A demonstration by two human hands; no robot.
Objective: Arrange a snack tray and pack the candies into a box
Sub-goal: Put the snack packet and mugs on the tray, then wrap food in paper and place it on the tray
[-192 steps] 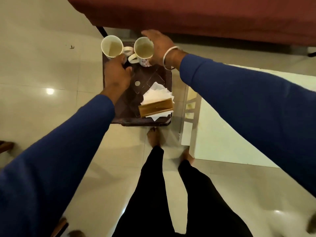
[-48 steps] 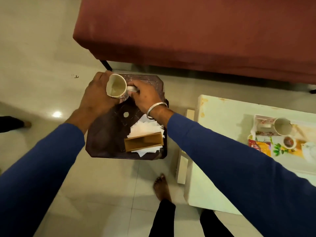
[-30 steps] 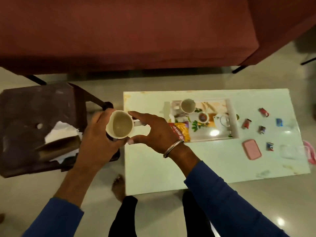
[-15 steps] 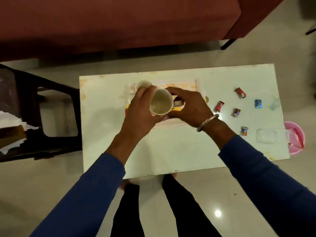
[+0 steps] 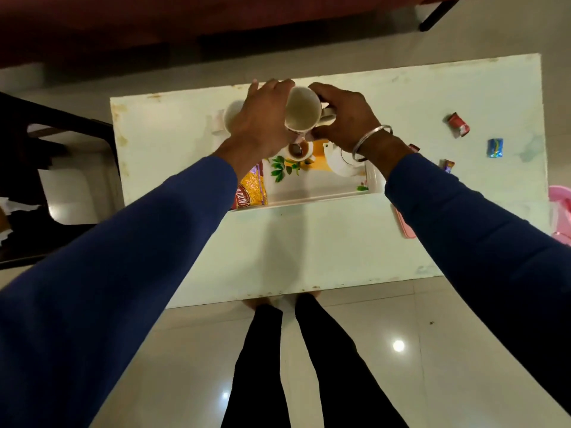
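Nearest the camera, two legs in black trousers [image 5: 296,366] stand on the glossy floor [image 5: 432,366] at the near edge of the pale green tabletop [image 5: 309,254]. Past a bare stretch of it lies the white tray [image 5: 312,196], its long axis running along the tabletop's length. In the tray's near left corner sits an orange snack packet [image 5: 251,189], lying with its long side toward the far edge. Beyond it, a small cup of dark liquid [image 5: 298,148] and a white teapot [image 5: 343,163] stand in the tray. A second mug [image 5: 232,114] stands at the tray's far left end, partly hidden by the left hand [image 5: 262,118].

Above the tray's far side, both hands hold a white mug [image 5: 301,111], tilted so its open mouth faces the camera and its handle points right. The left hand's grip is wrapped around the mug's left wall; the right hand [image 5: 346,118], with a metal bangle [image 5: 370,142] at the wrist, pinches the handle.

Toward the right edge of the tabletop lie wrapped candies: a red candy [image 5: 459,125], a blue candy [image 5: 495,148] and a purple candy [image 5: 447,165], well apart from the tray. A pink lid [image 5: 404,223] peeks out beside the right sleeve [image 5: 463,227], and a pink container [image 5: 562,211] shows at the right edge.
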